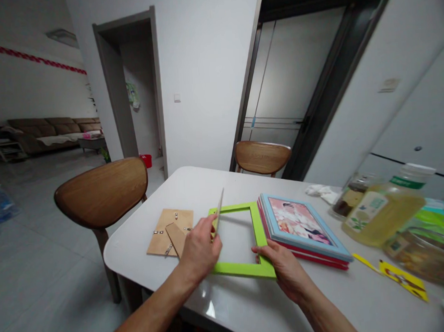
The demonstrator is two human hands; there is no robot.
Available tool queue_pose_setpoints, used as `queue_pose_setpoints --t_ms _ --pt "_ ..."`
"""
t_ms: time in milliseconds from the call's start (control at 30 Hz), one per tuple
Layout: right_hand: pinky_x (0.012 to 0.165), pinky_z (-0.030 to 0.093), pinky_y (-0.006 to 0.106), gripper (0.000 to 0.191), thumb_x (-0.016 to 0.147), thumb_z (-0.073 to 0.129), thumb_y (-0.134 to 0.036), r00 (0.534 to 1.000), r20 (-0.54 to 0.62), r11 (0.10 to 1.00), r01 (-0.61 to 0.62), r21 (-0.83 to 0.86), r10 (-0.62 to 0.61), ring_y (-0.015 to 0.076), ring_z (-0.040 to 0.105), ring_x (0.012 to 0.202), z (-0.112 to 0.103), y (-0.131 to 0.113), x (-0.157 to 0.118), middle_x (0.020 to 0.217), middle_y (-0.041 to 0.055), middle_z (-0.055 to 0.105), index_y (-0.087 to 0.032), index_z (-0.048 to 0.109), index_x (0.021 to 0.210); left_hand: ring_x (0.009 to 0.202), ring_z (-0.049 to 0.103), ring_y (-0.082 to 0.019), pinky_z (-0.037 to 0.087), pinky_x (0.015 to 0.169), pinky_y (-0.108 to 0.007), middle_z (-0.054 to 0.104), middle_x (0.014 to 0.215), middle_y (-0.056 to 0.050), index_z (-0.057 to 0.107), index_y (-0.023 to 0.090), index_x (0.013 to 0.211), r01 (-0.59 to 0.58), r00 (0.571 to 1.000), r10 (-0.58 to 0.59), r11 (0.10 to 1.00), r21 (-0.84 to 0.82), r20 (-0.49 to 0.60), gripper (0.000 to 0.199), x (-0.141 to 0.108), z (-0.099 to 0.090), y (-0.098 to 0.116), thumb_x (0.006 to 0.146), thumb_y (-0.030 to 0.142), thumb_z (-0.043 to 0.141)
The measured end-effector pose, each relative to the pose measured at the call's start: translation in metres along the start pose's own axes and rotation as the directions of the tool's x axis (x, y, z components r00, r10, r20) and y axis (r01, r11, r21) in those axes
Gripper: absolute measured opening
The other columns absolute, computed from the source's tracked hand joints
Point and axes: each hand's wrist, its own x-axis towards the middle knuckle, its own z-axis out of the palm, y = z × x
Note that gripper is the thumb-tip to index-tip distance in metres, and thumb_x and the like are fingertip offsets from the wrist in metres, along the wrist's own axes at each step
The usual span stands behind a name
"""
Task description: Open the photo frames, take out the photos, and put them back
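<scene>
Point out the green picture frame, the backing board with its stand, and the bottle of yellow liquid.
Green picture frame [236, 269]: head view, near bar.
Backing board [159, 243]: head view, bare near-left area.
Bottle of yellow liquid [400, 212]: head view, body right of the label.

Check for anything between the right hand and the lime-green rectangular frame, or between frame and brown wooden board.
Nothing visible separates the right hand from the frame it grips. Between frame and board, in this view, is the left hand, holding a thin pale panel.
</scene>
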Motion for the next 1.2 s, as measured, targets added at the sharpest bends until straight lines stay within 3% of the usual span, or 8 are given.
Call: queue_pose_setpoints --t_ms 67,200,367,533,733,933,1100,1200 --pt "0.051 0.043 0.025 0.024 0.065 0.045 -0.03 0.999 0.035 0.989 0.022 -0.145 -0.017 0.0157 0.057 0.056 -0.01 0.011 0.004 0.067 0.0034 0.063 -0.015 0.055 0.08 0.068 0.054 -0.015 0.043 0.067 -0.026 0.056 0.08 -0.001 0.047 0.019 0.106 0.167 0.982 -0.17 0.985 -0.04 -0.085 0.041 -0.003 -0.014 -0.021 0.067 0.009 0.043" --pt "0.06 0.044 0.027 0.041 0.064 0.043 -0.033 0.996 -0.034 0.879 0.051 -0.474 -0.076 0.0203 0.06 0.07 -0.029 0.033 0.014 0.082 0.0079 0.065 -0.01 0.054 0.096 0.068 0.055 -0.016 0.043 0.063 -0.025 0.058 0.08 0.0 0.047 0.018 0.103 0.414 0.906 -0.418 0.908 -0.068 -0.063 0.04 -0.021 -0.028 -0.062 0.064 0.01 0.045" --pt "0.061 0.04 0.028 0.042 0.066 0.041 -0.034 0.979 -0.093 0.52 0.016 -0.854 -0.183 0.021 0.058 0.068 -0.033 0.036 0.017 0.075 0.0091 0.065 -0.009 0.057 0.097 0.075 0.056 -0.02 0.042 0.067 -0.028 0.06 0.077 -0.003 0.048 0.015 0.103 0.447 0.895 -0.447 0.895 0.013 0.007 0.038 -0.042 -0.028 -0.08 0.066 0.014 0.046" --pt "0.062 0.039 0.028 0.037 0.069 0.039 -0.032 0.979 -0.058 0.365 0.018 -0.931 -0.197 0.0214 0.058 0.071 -0.027 0.032 0.011 0.08 0.01 0.064 -0.013 0.059 0.093 0.086 0.055 -0.025 0.041 0.07 -0.033 0.059 0.094 -0.008 0.043 0.019 0.112 0.361 0.892 -0.434 0.853 0.378 0.126 0.041 -0.045 -0.033 -0.074 0.072 0.027 0.046" --pt "0.068 0.04 0.029 0.043 0.071 0.038 -0.034 0.97 -0.062 0.321 0.018 -0.947 -0.235 0.0224 0.058 0.079 -0.026 0.036 0.011 0.092 0.0126 0.063 -0.011 0.054 0.104 0.109 0.041 -0.026 0.032 0.091 -0.037 0.046 0.117 -0.012 0.043 0.015 0.115 0.083 0.959 -0.183 0.909 0.409 0.214 0.05 -0.05 -0.025 -0.06 0.066 0.023 0.052" --pt "0.074 0.039 0.032 0.047 0.072 0.04 -0.034 0.964 -0.067 0.318 0.019 -0.948 -0.258 0.0239 0.056 0.087 -0.027 0.041 0.011 0.098 0.0142 0.06 -0.009 0.049 0.111 0.118 0.033 -0.024 0.022 0.099 -0.042 0.041 0.126 -0.01 0.045 0.017 0.115 -0.084 0.934 -0.054 0.927 0.365 0.352 0.054 -0.049 0.005 -0.063 0.062 0.006 0.045" --pt "0.073 0.04 0.032 0.047 0.073 0.039 -0.034 0.928 -0.085 0.343 0.048 -0.938 -0.363 0.0214 0.055 0.082 -0.02 0.036 0.006 0.099 0.0124 0.056 -0.011 0.046 0.114 0.115 0.039 -0.021 0.027 0.098 -0.039 0.047 0.122 -0.009 0.049 0.015 0.113 -0.091 0.969 0.015 0.95 0.298 0.248 0.048 -0.036 -0.002 -0.061 0.069 0.003 0.036" --pt "0.069 0.042 0.031 0.044 0.074 0.038 -0.033 0.879 -0.041 0.438 0.196 -0.878 -0.475 0.0169 0.054 0.072 -0.008 0.028 0.002 0.094 0.0091 0.054 -0.014 0.047 0.112 0.111 0.044 -0.017 0.031 0.097 -0.034 0.051 0.118 -0.004 0.05 0.018 0.112 0.006 0.996 -0.02 0.986 0.168 0.085 0.045 -0.024 -0.02 -0.052 0.071 0.006 0.034"
